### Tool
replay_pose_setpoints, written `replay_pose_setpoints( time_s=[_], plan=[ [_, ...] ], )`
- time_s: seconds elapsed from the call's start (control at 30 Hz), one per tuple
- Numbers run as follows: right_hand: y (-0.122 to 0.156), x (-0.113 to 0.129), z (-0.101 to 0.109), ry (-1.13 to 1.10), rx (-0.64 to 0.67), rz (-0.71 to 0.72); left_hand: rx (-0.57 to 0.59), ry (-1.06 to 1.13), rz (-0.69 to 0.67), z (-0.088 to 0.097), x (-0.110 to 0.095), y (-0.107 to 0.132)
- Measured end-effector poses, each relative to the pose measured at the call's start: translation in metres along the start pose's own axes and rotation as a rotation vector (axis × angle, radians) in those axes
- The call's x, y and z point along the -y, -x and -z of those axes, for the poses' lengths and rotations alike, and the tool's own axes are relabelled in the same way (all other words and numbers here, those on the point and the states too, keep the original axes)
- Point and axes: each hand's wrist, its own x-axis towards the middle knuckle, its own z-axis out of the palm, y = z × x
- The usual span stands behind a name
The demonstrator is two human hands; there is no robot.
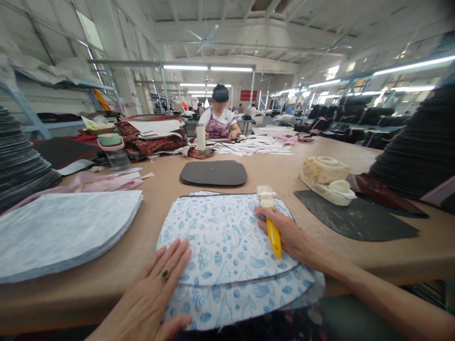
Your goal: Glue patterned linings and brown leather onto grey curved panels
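Observation:
My left hand [161,274] lies flat, fingers stretched, on the left edge of a white fabric piece [223,237] printed with blue sea creatures. A second printed piece [245,298] shows beneath it, jutting over the table's front edge. In my right hand [280,229] is a paintbrush [273,234] with a yellow handle and pale bristles pointing away from me. That hand rests over the right part of the fabric. Beyond the fabric lies a stack of dark grey rounded sheets [213,173]. To the left is a thick stack of similar printed pieces [67,232].
At right, a crusted pale container [323,173] stands on a dark sheet [351,218]. Tall dark stacks rise at right [412,137] and left [23,161]. A bottle with a green lid [113,151] stands by patterned cloth [152,137]. A co-worker [218,118] sits across the table [366,151].

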Motion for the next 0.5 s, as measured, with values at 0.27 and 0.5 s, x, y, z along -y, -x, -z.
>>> replay_pose_setpoints(
  time_s=[0.27, 0.5],
  plan=[
    [0.026, 0.066, -0.002, -0.030, 0.063, 0.219, 0.006, 0.050, 0.146, 0.012, 0.020, -0.055],
    [0.075, 0.035, -0.003, 0.028, 0.212, 0.167, -0.086, -0.016, 0.099, -0.045, 0.035, -0.062]
  ],
)
